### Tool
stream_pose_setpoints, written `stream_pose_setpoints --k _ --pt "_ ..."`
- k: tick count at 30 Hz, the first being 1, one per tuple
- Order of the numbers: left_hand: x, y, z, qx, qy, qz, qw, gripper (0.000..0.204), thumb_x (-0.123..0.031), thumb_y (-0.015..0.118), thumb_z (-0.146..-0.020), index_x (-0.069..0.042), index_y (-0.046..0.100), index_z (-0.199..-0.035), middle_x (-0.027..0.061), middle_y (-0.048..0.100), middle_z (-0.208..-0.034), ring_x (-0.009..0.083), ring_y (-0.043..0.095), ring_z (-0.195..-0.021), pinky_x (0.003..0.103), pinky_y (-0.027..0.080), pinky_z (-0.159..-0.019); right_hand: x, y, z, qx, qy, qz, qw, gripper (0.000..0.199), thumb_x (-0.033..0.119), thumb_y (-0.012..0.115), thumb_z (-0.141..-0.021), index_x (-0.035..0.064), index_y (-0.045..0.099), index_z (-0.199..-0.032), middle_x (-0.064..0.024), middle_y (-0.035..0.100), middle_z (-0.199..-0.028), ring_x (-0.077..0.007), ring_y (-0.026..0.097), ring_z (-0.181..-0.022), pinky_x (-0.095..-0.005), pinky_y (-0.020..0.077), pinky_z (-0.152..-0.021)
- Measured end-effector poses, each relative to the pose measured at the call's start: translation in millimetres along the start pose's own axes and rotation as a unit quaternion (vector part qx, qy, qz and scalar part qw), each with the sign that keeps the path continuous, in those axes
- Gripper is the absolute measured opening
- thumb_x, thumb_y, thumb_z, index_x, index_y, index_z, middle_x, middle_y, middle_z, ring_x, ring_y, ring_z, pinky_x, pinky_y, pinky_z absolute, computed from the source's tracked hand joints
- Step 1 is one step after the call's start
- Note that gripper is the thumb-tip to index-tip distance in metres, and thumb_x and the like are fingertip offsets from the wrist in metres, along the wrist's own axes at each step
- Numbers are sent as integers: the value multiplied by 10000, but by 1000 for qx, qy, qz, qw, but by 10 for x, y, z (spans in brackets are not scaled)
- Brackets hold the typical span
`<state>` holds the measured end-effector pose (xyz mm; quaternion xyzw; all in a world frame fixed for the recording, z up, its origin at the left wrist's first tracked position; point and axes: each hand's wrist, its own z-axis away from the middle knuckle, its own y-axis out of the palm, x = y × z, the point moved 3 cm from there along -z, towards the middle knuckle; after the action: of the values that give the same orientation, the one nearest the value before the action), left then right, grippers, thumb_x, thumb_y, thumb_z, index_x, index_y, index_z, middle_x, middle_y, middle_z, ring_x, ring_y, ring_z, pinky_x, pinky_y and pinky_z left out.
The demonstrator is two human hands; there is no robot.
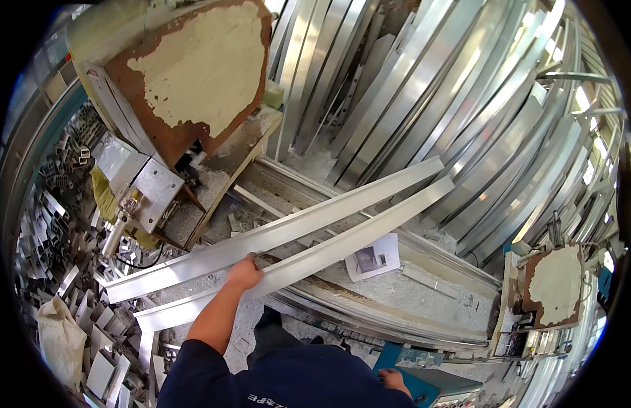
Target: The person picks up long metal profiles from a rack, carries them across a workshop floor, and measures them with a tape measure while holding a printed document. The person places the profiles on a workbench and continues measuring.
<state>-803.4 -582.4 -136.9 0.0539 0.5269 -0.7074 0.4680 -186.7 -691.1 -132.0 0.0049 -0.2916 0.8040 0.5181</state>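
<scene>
Aluminium strips, two long ones, lay side by side on a slant across the middle of the view. Left hand [245, 270] was closed over the near edge of the lower strip [342, 241], gripping it roughly a third of the way along; the upper strip [295, 221] sat just beyond the fingers. Right hand [391, 378] rested on the corner of a blue-green machine top [424, 384] at the lower edge; couldn't tell its grip. A sheet of paper [373, 257] lay on the dusty bench [410, 292] under the strips. More metal lengths [465, 102] leaned behind, offcuts [63, 238] piled left.
</scene>
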Motion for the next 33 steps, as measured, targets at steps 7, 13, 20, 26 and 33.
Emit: stream_pose_setpoints --k 7,13,20,26,33 --pt "-177 615 -26 258 14 270 928 691 -228 670 -700 -43 400 -1309 104 583 -738 163 538 -548 299 446 -479 545 449 355 -14 -89 51 995 357 231 659 -824 -42 621 -1051 -148 664 -876 -219 660 -700 -333 543 -591" --pt "-914 933 669 412 184 210 867 765 -220 650 -709 53 323 -1344 126 607 -732 210 581 -596 344 475 -559 1556 995 544 61 -219 162 960 424 254 649 -843 -9 575 -1167 -136 667 -902 -187 652 -751 -314 509 -667" --pt "-1301 739 1264 365 270 108 884 834 -247 656 -702 53 253 -1367 283 624 -875 409 621 -827 435 490 -749 2479 1487 952 214 -359 154 895 349 257 626 -854 5 607 -1094 -121 668 -839 -193 623 -758 -326 489 -693" --pt "-1014 655 1823 290 233 58 926 749 -285 657 -738 -13 326 -1352 221 629 -874 383 618 -831 431 476 -734 2190 1793 900 332 -377 156 850 222 210 664 -815 -6 644 -863 -81 646 -734 -137 594 -685 -290 467 -638" --pt "-131 634 2706 185 27 88 978 718 -369 643 -771 -23 371 -1338 250 590 -1101 386 580 -1020 419 452 -874 1755 2233 1090 440 -340 164 814 314 221 636 -844 -13 628 -1053 -70 644 -818 -137 584 -702 -279 464 -641"
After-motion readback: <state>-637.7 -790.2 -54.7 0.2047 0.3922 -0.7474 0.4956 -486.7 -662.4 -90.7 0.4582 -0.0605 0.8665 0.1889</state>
